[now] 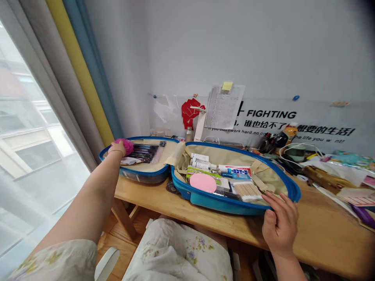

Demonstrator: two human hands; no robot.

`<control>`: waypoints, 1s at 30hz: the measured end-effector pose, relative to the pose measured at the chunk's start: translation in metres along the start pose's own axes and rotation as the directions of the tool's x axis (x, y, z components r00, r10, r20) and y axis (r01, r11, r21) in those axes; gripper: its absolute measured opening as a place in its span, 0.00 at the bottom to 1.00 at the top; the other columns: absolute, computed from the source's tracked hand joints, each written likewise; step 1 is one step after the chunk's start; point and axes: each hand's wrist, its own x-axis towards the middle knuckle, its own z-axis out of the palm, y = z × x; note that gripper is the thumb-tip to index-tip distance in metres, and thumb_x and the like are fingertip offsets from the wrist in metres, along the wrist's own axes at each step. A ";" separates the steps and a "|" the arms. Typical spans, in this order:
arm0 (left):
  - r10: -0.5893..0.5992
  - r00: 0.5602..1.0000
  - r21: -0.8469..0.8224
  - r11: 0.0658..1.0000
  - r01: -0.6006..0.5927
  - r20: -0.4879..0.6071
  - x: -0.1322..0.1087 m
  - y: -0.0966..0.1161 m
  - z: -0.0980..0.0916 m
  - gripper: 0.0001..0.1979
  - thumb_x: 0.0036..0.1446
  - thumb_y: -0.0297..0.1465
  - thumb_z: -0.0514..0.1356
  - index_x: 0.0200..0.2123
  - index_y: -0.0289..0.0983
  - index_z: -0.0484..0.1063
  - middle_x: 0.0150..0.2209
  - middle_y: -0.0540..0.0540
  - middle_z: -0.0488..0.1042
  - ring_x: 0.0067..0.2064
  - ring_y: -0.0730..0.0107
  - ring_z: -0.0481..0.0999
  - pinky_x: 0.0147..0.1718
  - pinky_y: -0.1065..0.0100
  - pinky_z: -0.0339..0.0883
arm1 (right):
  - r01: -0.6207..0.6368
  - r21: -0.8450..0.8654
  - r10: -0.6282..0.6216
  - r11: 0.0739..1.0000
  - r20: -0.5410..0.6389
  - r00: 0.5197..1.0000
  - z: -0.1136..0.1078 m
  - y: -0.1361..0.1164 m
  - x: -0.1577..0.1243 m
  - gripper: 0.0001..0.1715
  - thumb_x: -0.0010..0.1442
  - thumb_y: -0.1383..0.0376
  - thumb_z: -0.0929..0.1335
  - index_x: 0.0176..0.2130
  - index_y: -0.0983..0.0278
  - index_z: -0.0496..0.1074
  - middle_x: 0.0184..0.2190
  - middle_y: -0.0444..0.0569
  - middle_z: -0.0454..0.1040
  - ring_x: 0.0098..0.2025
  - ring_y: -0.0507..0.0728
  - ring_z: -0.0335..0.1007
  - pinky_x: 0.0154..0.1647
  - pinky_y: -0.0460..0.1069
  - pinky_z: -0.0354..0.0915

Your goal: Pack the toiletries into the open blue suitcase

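Observation:
A blue suitcase (181, 187) lies open in two halves on a wooden desk. My left hand (116, 148) reaches over the left half, its fingers closed round a bright pink mesh bath puff (128, 146). Beside the puff lies a set of dark makeup brushes (145, 153). My right hand (279, 224) rests against the front right rim of the other half, fingers stretched out, holding nothing. Near it is a pack of cotton swabs (247, 191). Further left in that half are a pink oval item (203, 183), a toothpaste box (236, 172) and small white boxes (199, 160).
Behind the suitcase stand a small bottle (189, 134) and a white lamp (200, 127). An orange-labelled bottle (290, 133), a white cable and pouches (325, 177) crowd the desk's right side. Curtains (84, 70) and a window border the left.

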 end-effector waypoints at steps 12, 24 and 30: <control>0.267 0.943 -0.160 0.940 -0.300 -0.199 -0.037 0.177 -0.016 0.15 0.61 0.27 0.55 0.52 0.37 0.66 0.53 0.43 0.65 0.52 0.60 0.70 0.55 0.63 0.63 | -0.018 -0.007 0.018 1.000 0.001 1.000 0.000 -0.002 0.001 0.17 0.65 0.63 0.59 0.45 0.63 0.73 0.44 0.56 0.75 0.57 0.65 0.64 0.60 0.66 0.55; 0.864 0.491 -0.238 0.503 -0.831 0.110 -0.136 0.361 0.061 0.17 0.63 0.28 0.51 0.55 0.36 0.64 0.54 0.38 0.62 0.47 0.62 0.75 0.50 0.61 0.68 | -0.038 0.001 0.038 0.999 0.010 0.999 -0.001 -0.002 0.000 0.17 0.65 0.62 0.59 0.44 0.62 0.73 0.44 0.55 0.75 0.57 0.64 0.64 0.60 0.65 0.55; 0.916 0.217 -0.436 0.357 -0.826 0.337 -0.146 0.360 0.086 0.34 0.60 0.27 0.56 0.68 0.36 0.48 0.70 0.35 0.42 0.69 0.54 0.50 0.64 0.58 0.51 | -0.010 0.009 0.010 1.000 -0.001 1.000 0.001 0.000 -0.002 0.17 0.65 0.64 0.59 0.47 0.63 0.72 0.46 0.55 0.75 0.59 0.64 0.62 0.61 0.65 0.54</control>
